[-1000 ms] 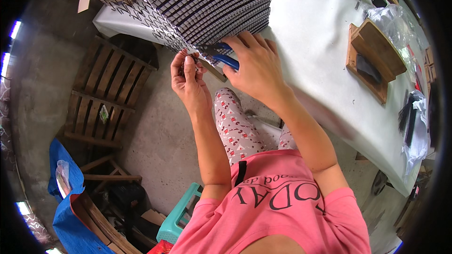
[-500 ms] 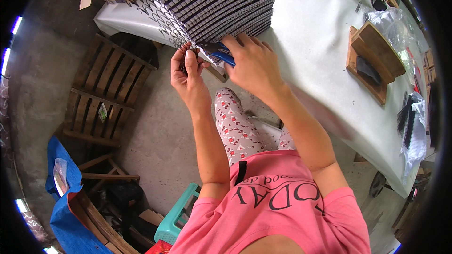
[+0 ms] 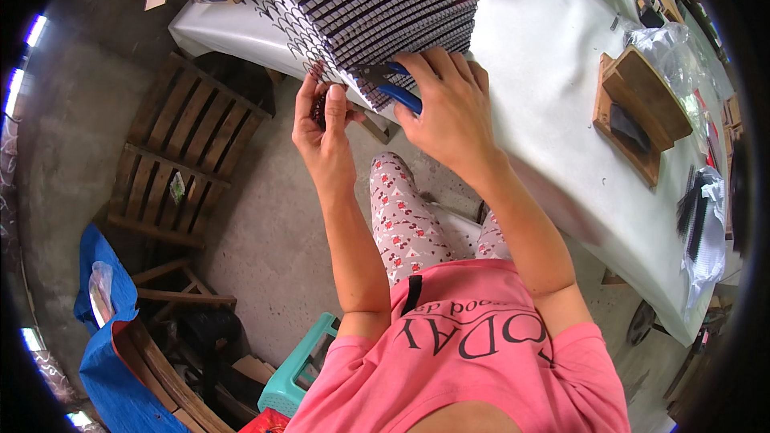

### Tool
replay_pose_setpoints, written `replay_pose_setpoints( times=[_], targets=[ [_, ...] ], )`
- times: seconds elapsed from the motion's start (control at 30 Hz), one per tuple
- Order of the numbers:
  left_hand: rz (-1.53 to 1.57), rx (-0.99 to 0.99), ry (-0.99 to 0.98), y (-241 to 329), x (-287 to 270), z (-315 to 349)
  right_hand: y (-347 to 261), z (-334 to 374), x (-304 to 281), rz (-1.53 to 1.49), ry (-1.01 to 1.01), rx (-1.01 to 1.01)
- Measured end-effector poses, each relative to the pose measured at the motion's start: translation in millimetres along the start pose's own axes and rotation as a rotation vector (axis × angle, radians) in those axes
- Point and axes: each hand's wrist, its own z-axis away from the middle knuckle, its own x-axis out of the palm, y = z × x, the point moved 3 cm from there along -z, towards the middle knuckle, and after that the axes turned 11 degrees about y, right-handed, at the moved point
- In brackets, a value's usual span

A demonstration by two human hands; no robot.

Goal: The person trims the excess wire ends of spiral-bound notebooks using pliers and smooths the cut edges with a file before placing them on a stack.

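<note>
A tall stack of wire-bound booklets (image 3: 393, 12), with rows of dark and silvery binding on its side, stands on the table's near left part. My right hand (image 3: 453, 108) is wrapped round blue-handled pliers (image 3: 399, 98). Their handles are spread, and the dark jaws touch or nearly touch the stack's lower corner. Just left of that corner, my left hand (image 3: 325, 124) is closed, thumb against fingers. Something small, dark and reddish-brown shows between its fingers, too hidden to name. Thin wire loops (image 3: 277, 12) stick out along the stack's left edge.
A white-covered table (image 3: 553, 104) runs to the right, bearing a wooden angled stand (image 3: 642, 108) and clear plastic wrap (image 3: 666, 44). Left on the floor stands a slatted wooden pallet (image 3: 188, 152). A teal stool (image 3: 297, 369) and a blue sheet (image 3: 108, 345) are lower left.
The pliers' handles have come apart, with the second blue handle now showing. My right hand has shifted slightly right and its fingers have loosened. My left hand stays near the stack's corner.
</note>
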Motion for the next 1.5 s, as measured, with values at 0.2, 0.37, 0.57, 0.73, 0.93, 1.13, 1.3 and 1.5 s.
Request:
replay_pose_setpoints(
  times=[0.2, 0.37, 0.57, 0.73, 0.93, 1.13, 1.3, 1.5],
  targets=[
    [-0.022, -0.009, -0.006, -1, -2, -4, -11, -3, 6, 0.094, -0.068, -0.011],
    [0.05, 0.013, 0.033, -4, 2, -5, -4, -1, 16, 0.01, -0.156, 0.011],
    [0.006, 0.056, 0.094, -7, 1, -6, -2, -4, 3, -0.062, -0.254, 0.129],
    [-0.017, 0.046, 0.012, 3, 1, -5, -4, -12, -8, 0.013, 0.018, -0.043],
    [-0.016, 0.037, -0.006, 3, 0, -7, -14, -11, 5, 0.047, -0.087, -0.007],
    [0.024, 0.063, 0.007, 0, 5, -6, -6, -9, 15, -0.061, -0.216, 0.07],
    [0.025, 0.092, 0.104, -2, 5, -7, 0, -9, 12, -0.139, -0.283, 0.168],
    [-0.004, 0.099, 0.008, 11, 6, -4, -9, -20, -8, -0.004, 0.058, -0.027]
  ],
)
